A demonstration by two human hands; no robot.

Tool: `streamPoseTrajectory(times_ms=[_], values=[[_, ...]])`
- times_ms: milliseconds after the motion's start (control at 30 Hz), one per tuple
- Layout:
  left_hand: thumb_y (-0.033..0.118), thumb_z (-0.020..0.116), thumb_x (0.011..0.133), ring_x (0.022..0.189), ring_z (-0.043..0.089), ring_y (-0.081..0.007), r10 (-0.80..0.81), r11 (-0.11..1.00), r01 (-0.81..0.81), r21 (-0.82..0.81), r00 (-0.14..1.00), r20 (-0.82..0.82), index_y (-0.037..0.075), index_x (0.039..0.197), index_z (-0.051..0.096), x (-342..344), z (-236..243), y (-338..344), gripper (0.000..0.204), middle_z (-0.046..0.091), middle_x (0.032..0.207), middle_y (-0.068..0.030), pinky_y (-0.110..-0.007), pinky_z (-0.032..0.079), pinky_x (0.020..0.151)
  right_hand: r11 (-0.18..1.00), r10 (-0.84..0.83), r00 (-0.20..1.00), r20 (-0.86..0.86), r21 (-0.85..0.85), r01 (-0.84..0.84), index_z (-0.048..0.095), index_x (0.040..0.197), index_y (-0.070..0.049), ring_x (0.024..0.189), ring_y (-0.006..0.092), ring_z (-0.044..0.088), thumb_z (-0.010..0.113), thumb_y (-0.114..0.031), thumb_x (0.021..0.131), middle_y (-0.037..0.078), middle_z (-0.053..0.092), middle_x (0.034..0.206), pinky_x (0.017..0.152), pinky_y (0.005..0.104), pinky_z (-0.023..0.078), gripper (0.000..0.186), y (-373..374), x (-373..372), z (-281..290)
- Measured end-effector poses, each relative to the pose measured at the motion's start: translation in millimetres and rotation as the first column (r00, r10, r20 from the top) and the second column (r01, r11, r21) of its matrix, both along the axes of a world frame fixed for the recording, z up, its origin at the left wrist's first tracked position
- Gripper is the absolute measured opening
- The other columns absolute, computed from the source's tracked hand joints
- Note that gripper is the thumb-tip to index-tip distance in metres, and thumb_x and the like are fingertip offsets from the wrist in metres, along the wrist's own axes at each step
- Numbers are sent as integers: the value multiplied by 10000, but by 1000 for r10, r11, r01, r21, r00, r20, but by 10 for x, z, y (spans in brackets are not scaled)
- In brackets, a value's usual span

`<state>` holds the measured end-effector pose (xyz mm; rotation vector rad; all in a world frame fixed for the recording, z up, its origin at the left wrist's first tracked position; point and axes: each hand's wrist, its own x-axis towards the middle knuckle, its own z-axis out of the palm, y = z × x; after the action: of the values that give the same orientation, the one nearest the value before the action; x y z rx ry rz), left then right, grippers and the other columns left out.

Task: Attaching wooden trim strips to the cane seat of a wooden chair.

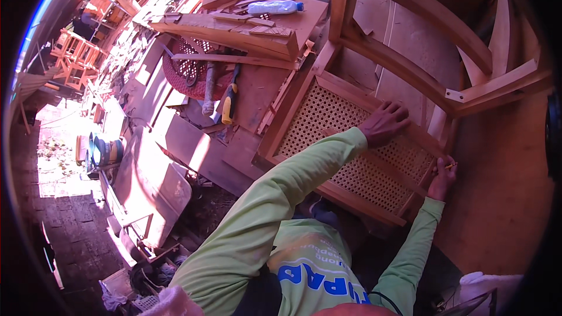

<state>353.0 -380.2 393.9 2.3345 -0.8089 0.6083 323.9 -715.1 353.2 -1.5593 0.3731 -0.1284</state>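
Observation:
A wooden chair with an open back frame lies in front of me at the right. Its seat has a woven cane panel set in a wooden frame. My left hand reaches across the seat, its fingers curled over the seat rail beside the back. A narrow wooden strip crosses the cane, partly hidden by my left forearm. At the seat's right corner, my right hand pinches a thin pencil-like stick, close to the frame; its fingertips are partly hidden.
Left of the chair lie a yellow-and-black handled tool, a hammer-like tool and a red woven piece. A thick wooden beam and a plastic bottle rest farther back. Chair frames stand far left.

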Motion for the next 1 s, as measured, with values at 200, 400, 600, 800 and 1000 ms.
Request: streamPoseTrajectory(times_ms=[200,400,600,800,1000], values=[[150,689,833,1234,562,-366,-13,1000,13,-11,1000,7,86,1096,624,21,-15,25,278,581,1226,-136,-519,443,1053,1000,-1,1000,-3,26,1,580,1280,-60,697,69,549,776,-114,961,-19,603,941,631,247,432,379,5,-1,-16],[166,676,859,1244,563,-370,-35,999,35,1,999,22,84,1113,616,31,-47,74,274,576,1222,-134,-522,438,1067,999,-9,1000,-5,37,9,579,1278,-58,696,70,548,775,-99,957,-19,598,935,629,249,431,378,83,-12,14],[162,665,880,1246,566,-374,-44,999,44,-1,999,-8,84,1129,618,14,-6,93,266,578,1241,-138,-518,441,1067,1000,-4,1000,-11,23,5,576,1276,-51,698,66,546,778,-95,953,-27,595,928,623,248,428,383,107,-1,52],[118,690,846,1214,577,-376,-51,999,51,-14,997,-66,82,1153,619,11,68,-33,317,601,1256,-137,-489,447,1054,1000,-15,1000,10,1,15,585,1249,-68,701,64,548,779,-89,943,-37,578,906,617,241,437,364,30,-102,139],[109,726,868,1167,605,-359,-2,999,7,32,989,-150,81,1130,652,1,130,157,274,640,1261,-117,-476,434,1031,997,3,999,-37,80,0,579,1235,-82,683,69,581,787,-68,925,-25,624,917,590,245,454,373,359,-57,253]])
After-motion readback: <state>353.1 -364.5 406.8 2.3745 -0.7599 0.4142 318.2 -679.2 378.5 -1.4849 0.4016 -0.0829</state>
